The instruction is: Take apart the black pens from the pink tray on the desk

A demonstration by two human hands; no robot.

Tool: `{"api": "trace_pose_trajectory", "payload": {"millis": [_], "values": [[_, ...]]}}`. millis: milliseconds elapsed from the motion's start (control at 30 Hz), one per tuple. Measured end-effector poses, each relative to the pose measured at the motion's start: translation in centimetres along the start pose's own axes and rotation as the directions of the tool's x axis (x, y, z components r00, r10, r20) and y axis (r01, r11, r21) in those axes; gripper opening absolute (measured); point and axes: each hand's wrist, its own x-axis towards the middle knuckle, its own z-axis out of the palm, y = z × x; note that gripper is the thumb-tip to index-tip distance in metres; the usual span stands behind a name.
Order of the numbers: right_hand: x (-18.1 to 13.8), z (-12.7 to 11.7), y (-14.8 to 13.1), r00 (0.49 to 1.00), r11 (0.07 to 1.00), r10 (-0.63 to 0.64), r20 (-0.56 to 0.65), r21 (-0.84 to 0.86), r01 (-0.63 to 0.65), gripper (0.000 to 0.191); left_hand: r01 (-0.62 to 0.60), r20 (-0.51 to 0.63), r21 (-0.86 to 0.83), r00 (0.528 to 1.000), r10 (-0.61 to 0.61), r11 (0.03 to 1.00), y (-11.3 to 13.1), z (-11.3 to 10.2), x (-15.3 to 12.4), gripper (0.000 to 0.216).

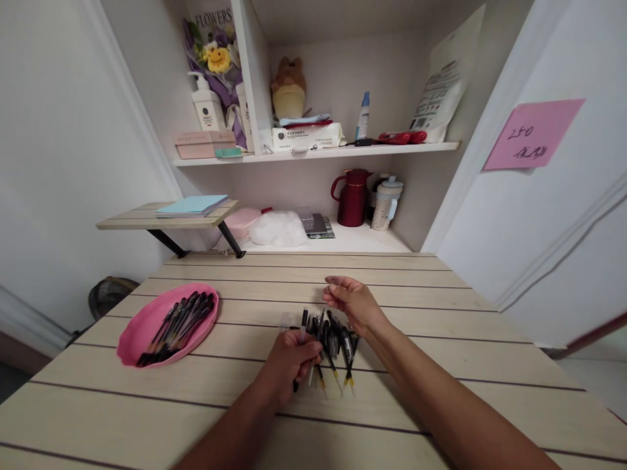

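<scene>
My left hand point(292, 362) is closed around a pen point(304, 321) with a black and clear barrel, held upright over the table. Just above and to the right, my right hand point(355, 303) has its thumb and fingers pinched together; whatever may be between them is too small to make out. Below and between both hands lies a pile of black pen parts point(334, 336), with several thin refills point(349, 378) with yellow sections pointing toward me. A pink tray point(134, 326) on the left holds many black pens point(181, 323) lying side by side.
A small raised stand point(132, 219) with blue paper point(193, 205) sits at the table's back left. Behind the slatted table point(431, 405), a shelf unit holds a red jug point(353, 199), a pale tumbler point(386, 205) and a plastic bag point(279, 228). A pink note point(533, 134) hangs at right.
</scene>
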Motion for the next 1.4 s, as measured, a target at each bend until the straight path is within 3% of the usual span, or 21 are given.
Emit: {"api": "trace_pose_trajectory", "payload": {"millis": [67, 100, 167, 200, 267, 367, 567, 733, 867, 933, 1033, 1100, 1267, 1400], "values": [[0.7, -1.3, -0.4, 0.999, 0.971, -0.045, -0.015, -0.235, 0.040, 0.023, 0.005, -0.037, 0.051, 0.999, -0.003, 0.999, 0.0, -0.1, -0.1, 0.021], [1.0, -1.9, -0.6, 0.999, 0.899, -0.042, 0.021, -0.436, 0.047, 0.019, 0.010, -0.071, 0.081, 0.997, -0.005, 0.997, -0.1, -0.2, -0.1, 0.020], [1.3, -3.1, -0.9, 0.994, 0.626, 0.026, 0.106, -0.777, 0.067, 0.013, 0.024, -0.131, 0.145, 0.991, -0.005, 0.989, -0.3, -0.3, 0.0, 0.019], [1.4, -3.5, -0.9, 0.989, 0.485, 0.069, 0.129, -0.871, 0.080, 0.011, 0.021, -0.142, 0.181, 0.990, 0.005, 0.983, -0.4, -0.4, 0.1, 0.018], [1.4, -3.9, -0.9, 0.986, 0.322, 0.106, 0.131, -0.942, 0.091, 0.005, -0.011, -0.136, 0.254, 0.990, 0.047, 0.967, -0.8, -0.4, 0.3, 0.015], [1.2, -3.8, -0.7, 0.988, 0.198, 0.106, 0.112, -0.976, 0.090, 0.005, -0.077, -0.113, 0.339, 0.986, 0.122, 0.938, -1.2, -0.3, 0.3, 0.013], [0.7, -3.4, -0.9, 0.981, 0.075, 0.136, 0.137, -0.989, 0.128, 0.006, -0.107, -0.095, 0.445, 0.982, 0.166, 0.889, -0.9, 0.1, 0.2, 0.018], [0.9, -3.7, -1.5, 0.978, 0.107, 0.129, 0.162, -0.983, 0.149, 0.007, -0.076, -0.111, 0.487, 0.983, 0.148, 0.870, -0.3, -0.2, 0.1, 0.013], [0.7, -3.2, -1.8, 0.976, 0.185, 0.109, 0.186, -0.969, 0.164, 0.013, -0.085, -0.081, 0.356, 0.989, 0.121, 0.931, 0.5, -0.3, -0.1, 0.014], [0.2, -2.4, -1.7, 0.971, 0.333, 0.130, 0.201, -0.931, 0.148, 0.019, -0.094, -0.027, 0.247, 0.994, 0.104, 0.964, 0.7, -0.3, -0.3, 0.017], [-0.9, -0.8, -1.3, 0.944, 0.678, 0.200, 0.261, -0.733, 0.059, 0.026, -0.117, 0.042, 0.137, 0.993, 0.112, 0.984, 0.9, -0.4, -0.4, 0.020], [-1.5, 0.3, -0.8, 0.925, 0.807, 0.220, 0.309, -0.591, 0.006, 0.029, -0.135, 0.065, 0.115, 0.990, 0.128, 0.984, 0.8, -0.4, -0.4, 0.020], [-2.1, 1.7, 0.1, 0.954, 0.887, 0.171, 0.247, -0.460, -0.040, 0.028, -0.144, 0.062, 0.096, 0.988, 0.139, 0.985, 0.4, -0.4, 0.0, 0.022], [-2.0, 1.7, 0.2, 0.971, 0.904, 0.143, 0.191, -0.424, -0.050, 0.029, -0.172, -0.048, 0.129, 0.983, 0.180, 0.977, -0.1, -0.7, 0.5, 0.025]]}}
